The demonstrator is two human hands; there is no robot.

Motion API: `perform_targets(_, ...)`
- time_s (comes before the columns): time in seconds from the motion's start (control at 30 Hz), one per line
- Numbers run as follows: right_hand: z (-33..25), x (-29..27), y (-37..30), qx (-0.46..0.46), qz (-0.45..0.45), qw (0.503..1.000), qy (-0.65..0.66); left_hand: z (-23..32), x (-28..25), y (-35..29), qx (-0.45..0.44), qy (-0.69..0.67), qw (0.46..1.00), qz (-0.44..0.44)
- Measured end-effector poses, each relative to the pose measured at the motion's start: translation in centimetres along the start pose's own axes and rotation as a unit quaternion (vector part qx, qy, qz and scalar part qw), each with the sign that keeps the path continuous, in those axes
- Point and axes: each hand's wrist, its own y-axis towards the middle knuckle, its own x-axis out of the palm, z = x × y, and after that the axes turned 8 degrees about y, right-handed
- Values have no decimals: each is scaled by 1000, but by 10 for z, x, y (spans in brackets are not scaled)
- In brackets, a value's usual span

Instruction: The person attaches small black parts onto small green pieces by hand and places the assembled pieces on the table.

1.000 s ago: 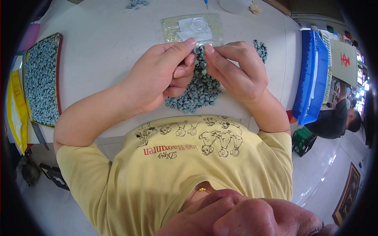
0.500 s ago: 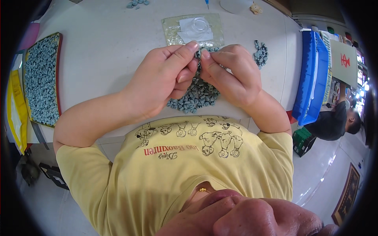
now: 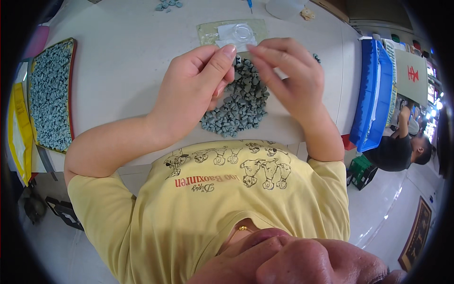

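Curled above the table, my left hand pinches thumb against forefinger. A small dark-marked blue-grey piece shows right at those fingertips; whether it is held or lies on the pile behind cannot be told. My right hand is slightly apart from the left, its thumb and forefinger tips drawn together and somewhat blurred. Anything between them is too small to make out. Beneath and between both hands spreads a pile of small blue-grey pebble-like pieces. Just beyond the fingertips lies a greenish mat bearing white paper and a clear round dish.
At left stands a red-edged tray full of similar pieces, beside a yellow-and-white bag. A blue bin is at right. More pieces, a blue pen-like tool and a translucent container lie at the far side. A person in dark clothing works at right.
My right hand has drawn away to the right from my left, uncovering more of the pile and hiding most of the small group of pieces at right. My left hand has barely moved.
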Motion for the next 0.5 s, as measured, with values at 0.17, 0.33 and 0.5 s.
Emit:
perform_targets(0.17,10,-32,-1,139,-75,985,-74,-2,-4,6,-20,12,1000,-7)
perform_targets(0.33,14,-61,-11,238,-196,944,-122,-4,-3,8,-15,47,999,11)
perform_targets(0.5,13,-78,-19,276,-263,912,-154,-5,4,9,2,104,995,8)
